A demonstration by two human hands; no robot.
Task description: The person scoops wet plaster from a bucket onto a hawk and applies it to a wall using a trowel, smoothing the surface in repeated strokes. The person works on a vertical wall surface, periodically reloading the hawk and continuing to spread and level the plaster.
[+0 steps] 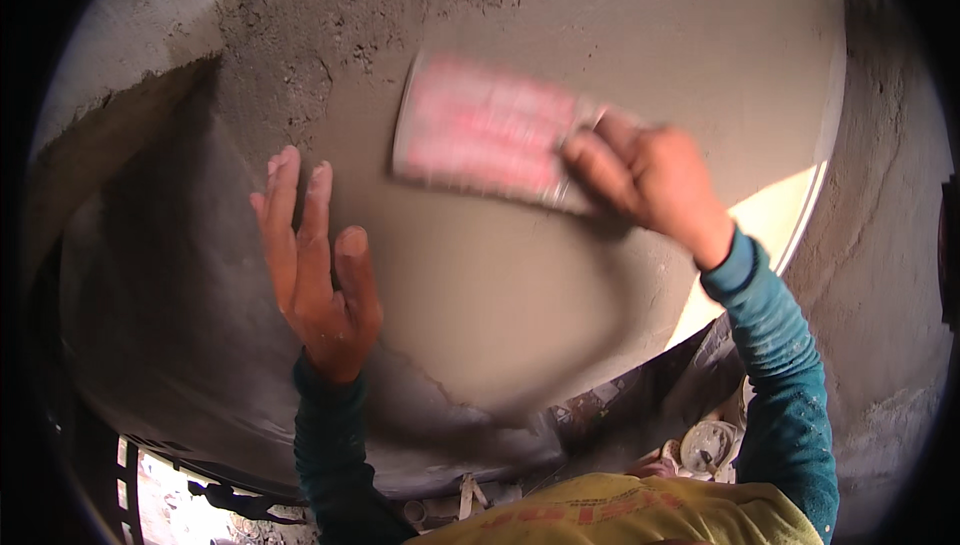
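My right hand [650,180] grips the near right end of a flat rectangular pink-and-white smoothing sheet [480,130], thumb over its edge. Motion blurs the sheet, and its underside is hidden. It lies against or just over smooth, damp-looking grey plaster [480,295]; I cannot tell if it touches all along. To the left, my left hand [320,265] is raised with fingers and thumb apart, holding nothing. Its fingertips are close to the plastered surface, but contact cannot be made out.
Rough, pitted plaster [390,5] runs along the upper part. A beam-like ledge [130,95] juts out at upper left. Sunlight falls on the curved right edge [780,215]. Down below are a whitish round container [708,445] and a bright opening [170,495] at lower left.
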